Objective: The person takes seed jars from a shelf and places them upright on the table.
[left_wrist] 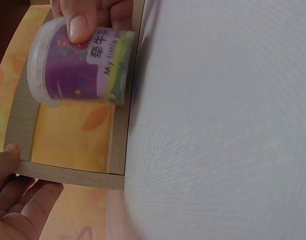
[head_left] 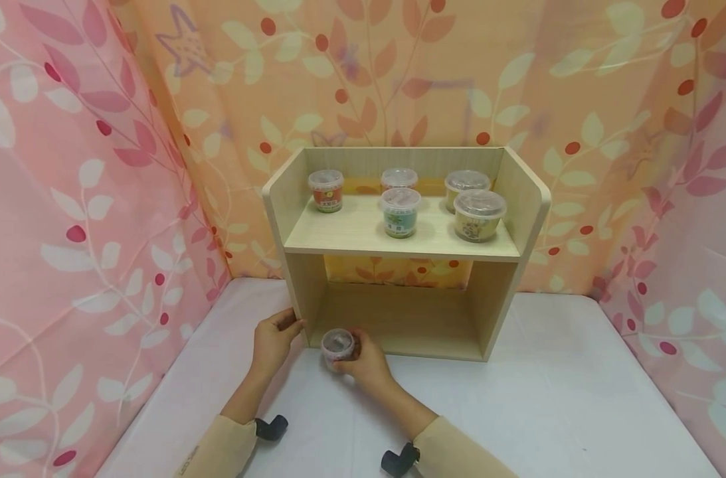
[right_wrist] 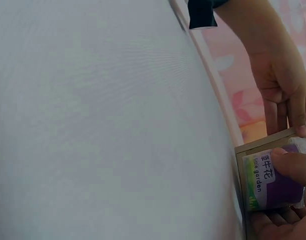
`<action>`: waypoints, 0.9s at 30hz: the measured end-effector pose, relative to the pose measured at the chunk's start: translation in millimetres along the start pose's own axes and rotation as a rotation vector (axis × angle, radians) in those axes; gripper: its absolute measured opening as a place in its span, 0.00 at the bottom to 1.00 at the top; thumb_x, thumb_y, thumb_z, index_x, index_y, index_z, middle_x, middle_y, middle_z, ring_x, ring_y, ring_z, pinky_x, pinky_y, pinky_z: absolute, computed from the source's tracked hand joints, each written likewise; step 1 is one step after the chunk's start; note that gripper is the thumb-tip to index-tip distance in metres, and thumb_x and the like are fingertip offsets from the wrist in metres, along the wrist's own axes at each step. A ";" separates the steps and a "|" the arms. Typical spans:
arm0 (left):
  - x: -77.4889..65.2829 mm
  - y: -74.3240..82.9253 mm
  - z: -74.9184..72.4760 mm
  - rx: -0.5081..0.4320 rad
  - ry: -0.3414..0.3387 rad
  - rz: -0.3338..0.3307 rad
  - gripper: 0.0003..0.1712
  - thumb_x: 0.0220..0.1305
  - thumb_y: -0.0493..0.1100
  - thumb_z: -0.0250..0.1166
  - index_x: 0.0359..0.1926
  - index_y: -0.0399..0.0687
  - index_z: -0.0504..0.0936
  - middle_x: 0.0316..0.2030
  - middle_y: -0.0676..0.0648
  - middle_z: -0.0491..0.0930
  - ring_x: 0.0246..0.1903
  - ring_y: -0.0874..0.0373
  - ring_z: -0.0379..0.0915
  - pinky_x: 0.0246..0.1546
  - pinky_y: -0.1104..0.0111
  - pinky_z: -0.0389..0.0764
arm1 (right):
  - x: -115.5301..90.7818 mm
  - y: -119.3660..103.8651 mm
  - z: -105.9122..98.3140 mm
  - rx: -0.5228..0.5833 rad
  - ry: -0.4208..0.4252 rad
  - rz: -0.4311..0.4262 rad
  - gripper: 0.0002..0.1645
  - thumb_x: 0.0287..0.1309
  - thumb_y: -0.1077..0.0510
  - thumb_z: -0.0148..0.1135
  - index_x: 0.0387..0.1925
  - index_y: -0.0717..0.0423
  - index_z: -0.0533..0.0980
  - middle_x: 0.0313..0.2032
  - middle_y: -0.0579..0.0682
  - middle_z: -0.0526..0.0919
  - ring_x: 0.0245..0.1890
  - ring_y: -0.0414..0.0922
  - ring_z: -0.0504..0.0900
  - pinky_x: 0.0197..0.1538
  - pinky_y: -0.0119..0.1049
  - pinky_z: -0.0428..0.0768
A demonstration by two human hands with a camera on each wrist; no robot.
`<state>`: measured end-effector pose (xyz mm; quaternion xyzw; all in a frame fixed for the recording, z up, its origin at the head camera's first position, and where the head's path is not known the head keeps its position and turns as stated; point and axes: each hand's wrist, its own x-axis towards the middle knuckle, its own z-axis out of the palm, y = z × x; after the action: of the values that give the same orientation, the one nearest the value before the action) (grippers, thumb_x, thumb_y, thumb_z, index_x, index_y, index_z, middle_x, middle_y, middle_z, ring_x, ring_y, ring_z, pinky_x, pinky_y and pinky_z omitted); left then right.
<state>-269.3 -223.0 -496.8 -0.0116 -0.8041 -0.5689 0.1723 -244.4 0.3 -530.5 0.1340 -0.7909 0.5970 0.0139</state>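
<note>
My right hand (head_left: 368,365) grips a small clear plastic cup (head_left: 337,345) with a lid, just in front of the shelf's lower opening at its left end. In the left wrist view the cup (left_wrist: 78,65) shows a purple label with flowers and the words "My little". The thumb lies across that label. My left hand (head_left: 273,342) holds the front edge of the wooden shelf's left side panel (head_left: 298,292), thumb at the edge and fingers on the outer side. The right wrist view also shows this left hand (right_wrist: 282,80) on the panel.
The two-level wooden shelf (head_left: 398,251) stands on a white-covered table (head_left: 548,398). On its upper board are a red-labelled cup (head_left: 327,192), a teal-labelled cup (head_left: 400,216), another cup (head_left: 398,178) behind it, and two wider yellowish tubs (head_left: 479,219) at right. Patterned curtains surround the table.
</note>
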 end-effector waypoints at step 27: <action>0.2 0.5 0.6 0.034 0.007 0.014 0.17 0.62 0.38 0.75 0.51 0.37 0.88 0.44 0.39 0.89 0.45 0.51 0.85 0.37 0.78 0.80 | -4.1 -6.6 17.0 -0.172 -0.084 -0.077 0.52 0.41 0.65 0.84 0.68 0.67 0.66 0.64 0.63 0.76 0.66 0.58 0.75 0.69 0.52 0.72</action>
<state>-269.6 -222.3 -496.5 -0.0124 -0.8128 -0.5541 0.1792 -236.6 -16.7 -529.9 0.1876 -0.8332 0.5199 0.0151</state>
